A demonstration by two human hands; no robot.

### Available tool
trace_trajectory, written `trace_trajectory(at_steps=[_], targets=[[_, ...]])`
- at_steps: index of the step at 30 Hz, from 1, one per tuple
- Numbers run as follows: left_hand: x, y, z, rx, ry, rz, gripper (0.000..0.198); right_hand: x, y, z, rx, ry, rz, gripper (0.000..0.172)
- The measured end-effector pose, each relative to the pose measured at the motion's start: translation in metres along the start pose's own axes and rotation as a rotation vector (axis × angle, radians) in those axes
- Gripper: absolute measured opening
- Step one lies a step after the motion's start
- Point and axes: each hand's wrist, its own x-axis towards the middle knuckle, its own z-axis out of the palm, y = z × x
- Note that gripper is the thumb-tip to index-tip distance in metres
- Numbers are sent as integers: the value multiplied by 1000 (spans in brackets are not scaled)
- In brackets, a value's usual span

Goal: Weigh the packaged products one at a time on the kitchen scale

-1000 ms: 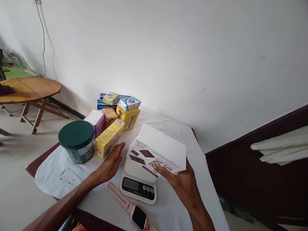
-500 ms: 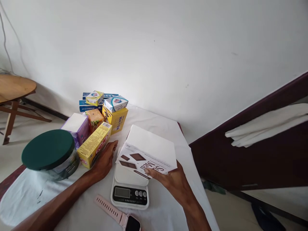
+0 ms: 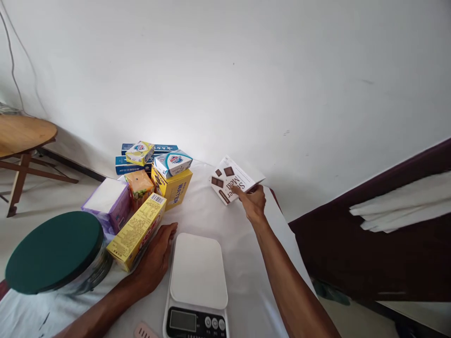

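Note:
My right hand is closed on a white carton printed "Super Meal" with brown chocolate squares. It has the carton tilted over the back right of the table, near the wall; the fingers behind it are hidden. My left hand lies on the cloth with its fingers stretched forward and nothing in it. It rests between a yellow box and a white kitchen scale. The scale's plate is bare and its display looks blank.
Left of the scale are a green-lidded tub, a purple tissue pack, an orange pack, and a yellow "WATER" box under a soap box. A pink watch strap lies at the front. The wall stands behind.
My right hand has carried the carton from over the scale to the back right, uncovering the plate. My left hand stays beside the yellow box. The view has shifted slightly.

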Motion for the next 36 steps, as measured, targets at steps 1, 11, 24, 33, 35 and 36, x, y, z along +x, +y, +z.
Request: trace_trajectory(at_steps=[1,11,24,33,35,36], targets=[[1,1,0,4,-13,-8,39,11,1,13,-18,20,19,71],[7,20,-8,7,-73,-38,44,41,-21,83,-96,70,31,68],[1,6,-4,-61,-71,23,46,-43,-75,44,27,51,-392,83],[1,-1,-4,-43,-66,75,55,-113,-159,76,-136,-341,-621,110],[1,-5,-3,-23,-65,86,56,-116,-166,85,-240,-290,-623,106],[1,-7,-2,-18,-65,91,57,-117,-168,88,-278,-267,-614,103]])
